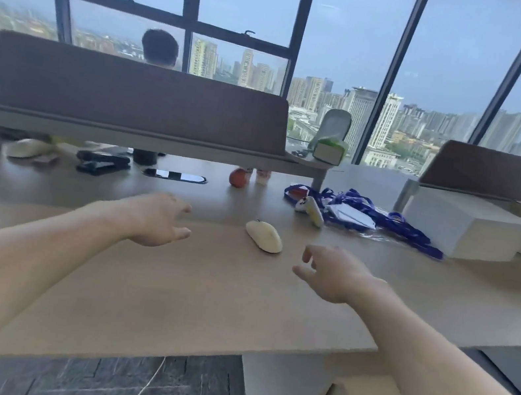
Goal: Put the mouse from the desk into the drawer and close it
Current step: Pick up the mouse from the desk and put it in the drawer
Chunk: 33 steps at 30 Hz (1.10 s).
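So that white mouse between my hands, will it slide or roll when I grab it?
The mouse looks like a rigid, smooth shell, so probably light and a bit slippery. Lying flat on the desk, it should slide rather than roll. No cable shows, so likely nothing tugs back.

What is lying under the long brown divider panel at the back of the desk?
Under the long brown divider panel lie a black stapler, a cream oval object and a red round fruit. Its rail hides anything further back.

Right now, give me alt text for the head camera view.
Two bare hands, left hand and right hand, hover open over a wooden desk on either side of a cream mouse. Behind are desk clutter, a partition and city windows.
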### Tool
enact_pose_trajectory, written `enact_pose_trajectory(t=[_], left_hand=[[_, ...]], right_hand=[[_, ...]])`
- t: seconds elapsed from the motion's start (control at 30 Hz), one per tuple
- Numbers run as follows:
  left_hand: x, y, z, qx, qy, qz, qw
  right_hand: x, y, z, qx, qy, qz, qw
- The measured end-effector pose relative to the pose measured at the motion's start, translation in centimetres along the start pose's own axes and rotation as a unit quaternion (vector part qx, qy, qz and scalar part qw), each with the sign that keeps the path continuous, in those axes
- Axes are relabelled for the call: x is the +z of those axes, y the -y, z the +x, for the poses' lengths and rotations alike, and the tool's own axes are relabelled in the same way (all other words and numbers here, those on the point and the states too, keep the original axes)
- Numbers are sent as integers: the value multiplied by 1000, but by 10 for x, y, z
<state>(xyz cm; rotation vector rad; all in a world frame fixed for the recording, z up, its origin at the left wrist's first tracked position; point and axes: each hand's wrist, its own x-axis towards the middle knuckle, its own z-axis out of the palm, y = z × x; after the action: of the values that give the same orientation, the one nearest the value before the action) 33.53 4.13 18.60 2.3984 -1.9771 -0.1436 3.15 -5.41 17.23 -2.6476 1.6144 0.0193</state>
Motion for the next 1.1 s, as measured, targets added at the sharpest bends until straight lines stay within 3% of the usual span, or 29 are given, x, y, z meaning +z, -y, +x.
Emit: enact_pose_trajectory(t=[0.23, 0.53, 0.77, 1.1], left_hand=[[44, 55, 44, -50, 35, -16, 998], [107, 49, 83, -51, -31, -34, 998], [133, 47, 90, -67, -98, -47, 992], [112, 35, 91, -55, -87, -32, 994]], right_hand=[[23, 33, 84, -65, -37, 45, 996], [68, 39, 160, -119, -81, 83, 986], [98, 33, 179, -123, -106, 114, 980], [92, 28, 160, -102, -133, 173, 971]])
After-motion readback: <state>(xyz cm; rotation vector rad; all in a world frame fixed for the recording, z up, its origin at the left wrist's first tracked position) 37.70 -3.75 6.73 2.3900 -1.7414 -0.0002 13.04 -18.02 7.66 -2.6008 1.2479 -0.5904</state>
